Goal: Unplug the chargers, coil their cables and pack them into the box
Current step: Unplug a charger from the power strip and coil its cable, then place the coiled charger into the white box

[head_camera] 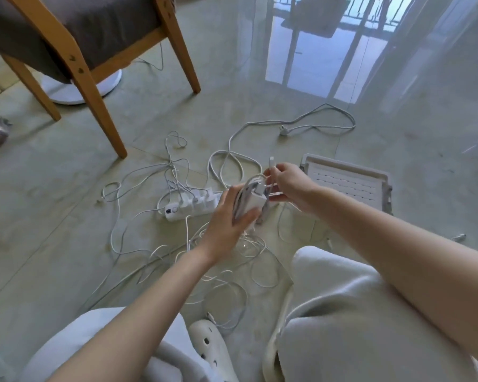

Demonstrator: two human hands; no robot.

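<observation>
My left hand [229,221] grips a white charger with its cable wound around it [250,198], held above the floor. My right hand [289,186] pinches the free end of that cable [271,165], whose connector sticks up above my fingers. Just behind my left hand lies a white power strip [189,206] with several white chargers plugged in. Their thin white cables [177,166] lie tangled over the floor around it. A white box [345,180] with a perforated bottom stands to the right, behind my right hand.
A wooden chair [94,86] with a grey cushion stands at the back left, a white round base [66,89] under it. The strip's thick cord and plug [283,131] snake across the tiles behind. My knees and a white slipper [210,346] fill the foreground.
</observation>
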